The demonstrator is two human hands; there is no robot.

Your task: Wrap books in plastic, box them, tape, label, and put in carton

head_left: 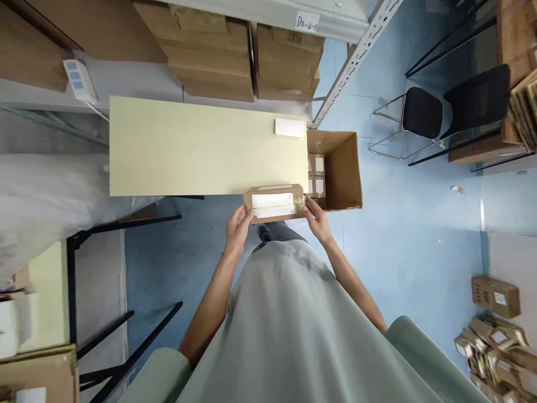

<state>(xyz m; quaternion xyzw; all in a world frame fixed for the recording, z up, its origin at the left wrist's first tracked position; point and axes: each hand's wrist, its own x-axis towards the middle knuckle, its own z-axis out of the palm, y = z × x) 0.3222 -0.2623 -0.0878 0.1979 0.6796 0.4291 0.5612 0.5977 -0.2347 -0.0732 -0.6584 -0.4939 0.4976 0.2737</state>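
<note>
A small brown cardboard box [274, 215] with white labels and clear tape is held at the near edge of a pale yellow tabletop [188, 148]. My left hand [238, 226] grips its left end, the thumb on the near side. At the opposite end my right hand [316, 221] is closed on the taped corner. Just beyond the table's right end stands an open carton [344, 170], with several small labelled boxes [319, 174] packed in its left part. A white paper slip [289, 127] lies near the far right corner of the tabletop.
Behind the table, a metal shelf [268, 14] holds large cartons [210, 56]. A white power strip [79, 81] is at the upper left. Plastic-wrapped goods [62, 201] stand leftward. Rightward are a black chair [423, 112] and, lower down, piled boxes [495, 352].
</note>
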